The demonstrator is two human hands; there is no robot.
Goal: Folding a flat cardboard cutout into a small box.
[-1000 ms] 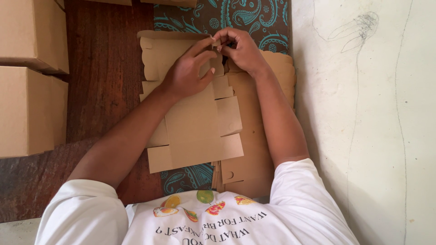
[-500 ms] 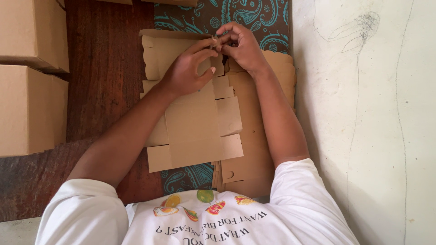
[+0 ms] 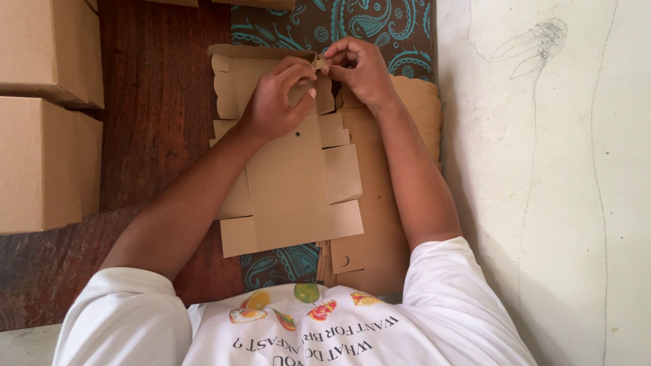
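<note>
A flat, die-cut brown cardboard box blank (image 3: 291,183) lies unfolded in front of me on a stack of similar blanks (image 3: 400,135). My left hand (image 3: 274,102) rests on the blank's upper part, its fingers curled over a small flap near the top. My right hand (image 3: 359,68) pinches the same small cardboard tab (image 3: 319,63) between thumb and fingers, right beside the left fingertips. Both forearms reach forward over the cardboard.
Two assembled brown cardboard boxes (image 3: 47,108) stand at the left on a dark wooden surface (image 3: 159,88). A teal paisley cloth (image 3: 366,27) lies under the blanks. A pale wall (image 3: 542,169) with pencil scribbles runs along the right.
Both hands stay at the top tab; the fingers have shifted slightly as they work the small flap. The blank has barely moved.
</note>
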